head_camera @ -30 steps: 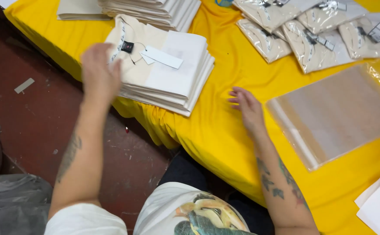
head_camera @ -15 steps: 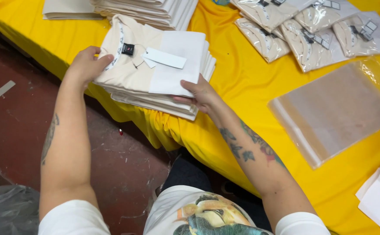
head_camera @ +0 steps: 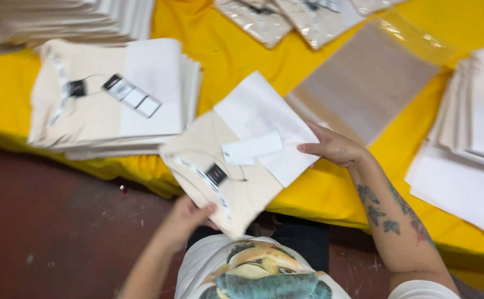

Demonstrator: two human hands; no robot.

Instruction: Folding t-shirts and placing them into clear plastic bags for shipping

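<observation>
I hold a folded cream garment [head_camera: 236,160] with a white paper sheet and a white hang tag on it, tilted in the air over the table's near edge. My left hand [head_camera: 189,216] grips its lower corner from beneath. My right hand [head_camera: 335,147] holds its right edge at the white sheet. To the left lies the stack of folded cream garments [head_camera: 109,105], its top one bearing a tag. A clear plastic bag [head_camera: 366,83] lies flat just beyond my right hand.
The table is covered in yellow cloth [head_camera: 225,50]. More folded stacks sit at the far left [head_camera: 70,19] and at the right [head_camera: 469,138]. Several bagged garments [head_camera: 286,16] lie at the back. A dark red floor [head_camera: 48,232] runs below the table edge.
Both hands have lifted the top garment off the left stack and carried it right, toward the clear bag. The view has shifted right as well.
</observation>
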